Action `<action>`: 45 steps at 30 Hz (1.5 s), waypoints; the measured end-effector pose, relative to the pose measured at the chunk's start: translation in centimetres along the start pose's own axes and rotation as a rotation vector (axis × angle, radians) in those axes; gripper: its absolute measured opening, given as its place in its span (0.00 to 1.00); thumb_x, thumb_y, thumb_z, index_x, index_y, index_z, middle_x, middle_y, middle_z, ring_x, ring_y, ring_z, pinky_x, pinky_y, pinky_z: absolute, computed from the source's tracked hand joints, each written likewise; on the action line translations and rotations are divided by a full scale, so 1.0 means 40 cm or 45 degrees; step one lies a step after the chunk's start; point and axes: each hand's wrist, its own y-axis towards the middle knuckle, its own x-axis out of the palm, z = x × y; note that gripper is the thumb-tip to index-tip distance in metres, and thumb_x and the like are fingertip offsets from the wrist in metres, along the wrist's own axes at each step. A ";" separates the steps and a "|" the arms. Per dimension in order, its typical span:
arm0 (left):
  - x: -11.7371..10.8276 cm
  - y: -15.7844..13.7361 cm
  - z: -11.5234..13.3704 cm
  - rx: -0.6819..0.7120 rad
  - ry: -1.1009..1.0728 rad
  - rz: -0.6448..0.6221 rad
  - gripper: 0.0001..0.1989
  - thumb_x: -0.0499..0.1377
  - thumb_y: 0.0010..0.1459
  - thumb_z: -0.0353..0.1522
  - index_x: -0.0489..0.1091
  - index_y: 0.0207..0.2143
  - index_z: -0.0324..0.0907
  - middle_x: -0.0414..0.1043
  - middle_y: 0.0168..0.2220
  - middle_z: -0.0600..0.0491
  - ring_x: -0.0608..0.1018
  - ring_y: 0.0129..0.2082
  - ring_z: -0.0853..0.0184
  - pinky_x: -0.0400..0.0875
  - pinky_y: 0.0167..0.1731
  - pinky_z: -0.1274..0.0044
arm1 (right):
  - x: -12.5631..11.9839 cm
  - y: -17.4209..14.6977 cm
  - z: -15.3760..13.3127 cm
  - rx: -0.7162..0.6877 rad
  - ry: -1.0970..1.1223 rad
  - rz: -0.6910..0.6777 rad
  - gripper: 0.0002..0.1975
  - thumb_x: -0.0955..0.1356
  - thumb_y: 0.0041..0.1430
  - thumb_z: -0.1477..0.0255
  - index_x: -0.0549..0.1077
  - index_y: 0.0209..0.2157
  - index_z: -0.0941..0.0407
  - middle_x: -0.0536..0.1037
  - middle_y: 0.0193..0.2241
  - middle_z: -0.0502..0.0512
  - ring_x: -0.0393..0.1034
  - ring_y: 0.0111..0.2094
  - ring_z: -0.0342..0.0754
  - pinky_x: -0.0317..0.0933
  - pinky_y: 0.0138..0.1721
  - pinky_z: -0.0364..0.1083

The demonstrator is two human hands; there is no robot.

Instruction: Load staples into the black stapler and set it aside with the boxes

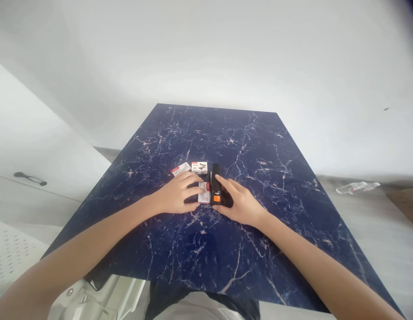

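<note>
A black stapler (pixel 216 178) with an orange patch lies lengthwise on the blue marbled table. My right hand (pixel 241 202) grips it from the right, thumb at its near end and index finger along its side; the other fingers are partly hidden. Left of the stapler, touching or nearly so, is a small white and red box (pixel 204 198). My left hand (pixel 178 193) holds this box, thumb at its near edge and fingers over its top. Beyond the fingers are a white box with a dark clip-like picture (pixel 199 167) and a slanted white and red box (pixel 180 169), partly covered by the hand.
The table (pixel 206 249) has a dark blue, white-veined top and narrows toward a pale wall. A crumpled clear plastic piece (pixel 358 187) lies on the floor at right. At left is a white cabinet with a dark handle (pixel 30 178). A white chair-like object (pixel 102 298) is near my lap.
</note>
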 end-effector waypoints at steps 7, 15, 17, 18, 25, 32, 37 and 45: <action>-0.020 -0.006 -0.017 -0.069 0.040 -0.058 0.23 0.61 0.65 0.39 0.70 0.60 0.44 0.72 0.59 0.43 0.71 0.60 0.49 0.66 0.61 0.54 | 0.005 -0.002 0.001 -0.006 -0.042 0.020 0.46 0.76 0.60 0.64 0.50 0.72 0.49 0.76 0.47 0.60 0.74 0.44 0.58 0.73 0.44 0.56; -0.098 -0.009 -0.093 -0.693 0.149 -0.139 0.27 0.53 0.70 0.44 0.65 0.64 0.39 0.78 0.43 0.44 0.79 0.38 0.57 0.73 0.41 0.64 | -0.002 -0.001 -0.001 0.033 -0.046 -0.044 0.48 0.75 0.60 0.64 0.47 0.73 0.48 0.75 0.48 0.61 0.73 0.45 0.59 0.74 0.45 0.58; -0.104 -0.010 -0.099 -0.788 0.066 -0.215 0.28 0.52 0.71 0.47 0.64 0.65 0.41 0.78 0.36 0.47 0.78 0.31 0.61 0.72 0.36 0.68 | -0.003 0.000 -0.002 0.039 -0.045 -0.049 0.48 0.75 0.60 0.64 0.47 0.73 0.47 0.75 0.48 0.61 0.73 0.45 0.59 0.73 0.46 0.59; -0.105 -0.011 -0.101 -0.788 0.050 -0.206 0.27 0.53 0.70 0.46 0.65 0.65 0.42 0.78 0.37 0.47 0.78 0.32 0.61 0.73 0.36 0.68 | -0.003 0.000 -0.002 0.041 -0.043 -0.054 0.48 0.75 0.60 0.64 0.47 0.73 0.47 0.75 0.48 0.61 0.73 0.45 0.59 0.74 0.46 0.59; -0.127 -0.038 -0.118 -0.594 -0.188 -0.324 0.30 0.58 0.61 0.34 0.65 0.67 0.49 0.66 0.65 0.45 0.73 0.59 0.52 0.73 0.56 0.60 | -0.004 -0.001 0.000 0.034 -0.017 -0.059 0.47 0.75 0.61 0.64 0.47 0.73 0.47 0.75 0.49 0.61 0.72 0.45 0.59 0.73 0.46 0.59; -0.123 -0.036 -0.122 -0.588 -0.181 -0.322 0.35 0.66 0.57 0.38 0.63 0.67 0.49 0.63 0.67 0.45 0.66 0.65 0.47 0.66 0.61 0.55 | -0.001 -0.002 0.001 0.034 -0.014 -0.052 0.47 0.74 0.61 0.63 0.47 0.73 0.47 0.74 0.49 0.61 0.72 0.47 0.59 0.72 0.48 0.59; -0.119 -0.021 -0.099 -0.625 -0.179 -0.256 0.31 0.67 0.56 0.47 0.67 0.59 0.45 0.72 0.54 0.44 0.74 0.53 0.52 0.72 0.52 0.60 | -0.002 0.000 0.000 0.027 -0.016 -0.057 0.46 0.73 0.62 0.63 0.47 0.73 0.48 0.74 0.50 0.62 0.73 0.47 0.59 0.73 0.47 0.59; -0.004 0.023 0.020 -0.454 -0.116 -0.072 0.32 0.69 0.55 0.47 0.66 0.57 0.43 0.73 0.52 0.44 0.75 0.49 0.50 0.71 0.50 0.57 | 0.000 0.000 0.001 0.011 -0.028 -0.027 0.45 0.74 0.61 0.63 0.49 0.72 0.49 0.74 0.47 0.61 0.72 0.45 0.59 0.73 0.46 0.60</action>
